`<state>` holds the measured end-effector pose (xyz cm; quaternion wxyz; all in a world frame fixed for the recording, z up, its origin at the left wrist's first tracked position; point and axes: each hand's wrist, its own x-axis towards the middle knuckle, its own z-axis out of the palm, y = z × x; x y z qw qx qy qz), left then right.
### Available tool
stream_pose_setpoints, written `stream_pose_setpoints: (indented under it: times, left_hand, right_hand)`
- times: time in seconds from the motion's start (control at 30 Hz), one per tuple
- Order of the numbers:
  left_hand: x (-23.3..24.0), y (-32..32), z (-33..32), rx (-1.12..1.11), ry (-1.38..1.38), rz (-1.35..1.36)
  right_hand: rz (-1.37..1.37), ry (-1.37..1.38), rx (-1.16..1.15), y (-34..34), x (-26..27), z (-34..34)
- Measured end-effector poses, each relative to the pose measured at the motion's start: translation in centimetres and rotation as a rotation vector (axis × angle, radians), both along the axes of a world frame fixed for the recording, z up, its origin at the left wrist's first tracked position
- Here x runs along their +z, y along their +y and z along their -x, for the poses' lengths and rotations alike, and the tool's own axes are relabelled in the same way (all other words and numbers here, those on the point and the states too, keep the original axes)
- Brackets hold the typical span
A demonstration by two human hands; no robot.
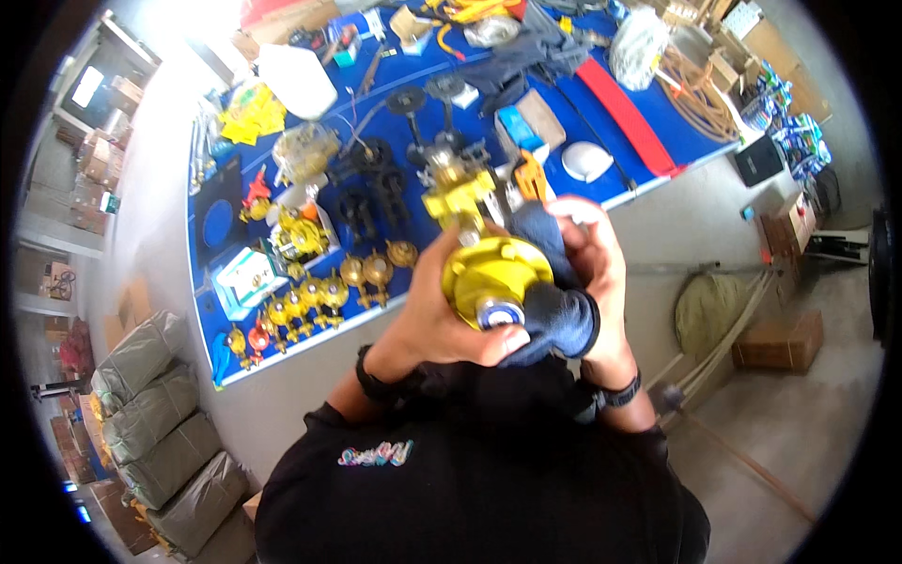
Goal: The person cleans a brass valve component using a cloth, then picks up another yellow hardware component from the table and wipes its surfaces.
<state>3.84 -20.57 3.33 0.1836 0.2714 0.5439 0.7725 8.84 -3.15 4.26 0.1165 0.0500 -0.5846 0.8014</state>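
Observation:
Up close in front of my chest, my left hand point(423, 303) grips a yellow metal gas pressure regulator point(493, 268) from its left side, thumb along the lower edge. The regulator's round, silvery cap point(499, 314) faces me and bears a blue and white mark. A dark blue cloth point(567, 321) is bunched in my right hand point(599, 261) and pressed against the regulator's right side, covering part of it. Just beyond, on the blue table point(394, 292), stands another yellow valve body point(461, 194). Several brass-coloured regulators point(306, 296) line the table's near left edge.
A white box point(246, 282) and a carton of yellow regulators point(303, 233) sit at left. Black fittings point(373, 197), an orange tool point(530, 180), a white bowl-shaped item point(587, 161) and a red strip point(627, 116) lie farther off. Wrapped bales point(162, 430) are stacked on the floor.

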Motion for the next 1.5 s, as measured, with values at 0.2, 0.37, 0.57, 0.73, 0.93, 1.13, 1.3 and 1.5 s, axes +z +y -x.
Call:
stream_pose_setpoints:
  times: [0.2, 0.37, 0.57, 0.73, 0.93, 1.13, 1.3, 1.5]
  left_hand:
    - [0.3, -0.3, 0.3, 0.000, 0.074, 0.017]
    - [0.5, -0.4, -0.4, 0.003, -0.025, -0.031]
    - [0.5, -0.9, 0.5, -0.127, 0.257, 0.060]
    - [0.7, -1.0, 0.1, -0.128, -0.002, 0.022]
    - [0.5, -1.2, 0.1, -0.130, -0.089, -0.056]
    - [0.5, -0.8, 0.4, -0.140, -0.021, -0.055]
    - [-1.4, -1.0, 1.4, -0.165, -0.162, -0.092]
    - [-3.3, -1.4, 1.2, -0.094, -0.458, -0.340]
  right_hand:
    - [0.037, -0.005, 0.002, -0.4, 0.6, 0.3]
    - [0.010, 0.008, 0.024, -0.7, 0.6, 0.0]
    - [0.094, -0.040, 0.022, -0.6, 1.7, 0.3]
    - [-0.010, -0.085, 0.043, -0.5, 1.7, -0.3]
    - [-0.164, 0.003, 0.091, -0.5, 1.0, -0.6]
    - [0.008, -0.085, 0.038, -0.4, 2.3, 0.9]
    - [-0.183, 0.009, 0.076, -0.4, 0.6, 0.3]
    - [-0.100, 0.070, -0.213, 2.1, 0.6, 1.6]
